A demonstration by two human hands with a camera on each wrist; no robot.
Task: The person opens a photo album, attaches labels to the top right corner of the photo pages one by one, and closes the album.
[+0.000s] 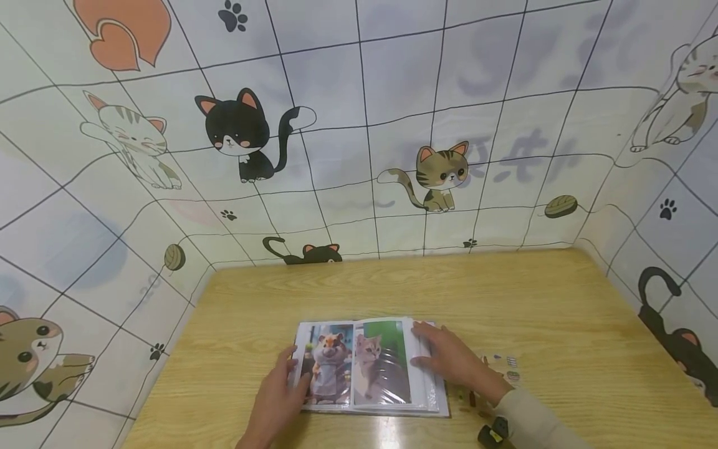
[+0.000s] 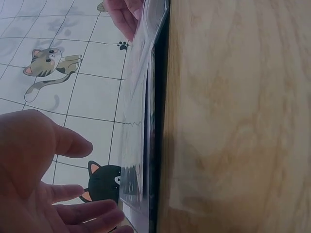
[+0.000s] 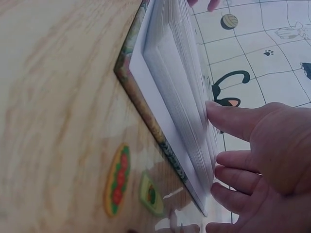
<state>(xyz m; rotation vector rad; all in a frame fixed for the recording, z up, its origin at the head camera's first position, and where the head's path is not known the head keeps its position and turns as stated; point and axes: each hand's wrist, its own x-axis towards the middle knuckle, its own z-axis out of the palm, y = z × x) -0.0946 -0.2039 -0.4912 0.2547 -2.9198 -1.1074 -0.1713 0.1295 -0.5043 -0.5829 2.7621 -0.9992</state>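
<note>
A photo album lies spread on the wooden table. Its left pocket holds a picture of a hamster in an apron, its right pocket a cat picture. My left hand is at the album's left edge, with thumb and fingers apart; the left wrist view shows nothing gripped. At the right edge is my right hand, its thumb touching the stacked page edges and its fingers loosely bent alongside. Whether those fingertips touch the pages I cannot tell.
Several small stickers lie right of the album, among them a hot-dog shape and a green-edged one. A black device is at my right wrist. Cat-patterned cloth walls stand behind the table and on both sides.
</note>
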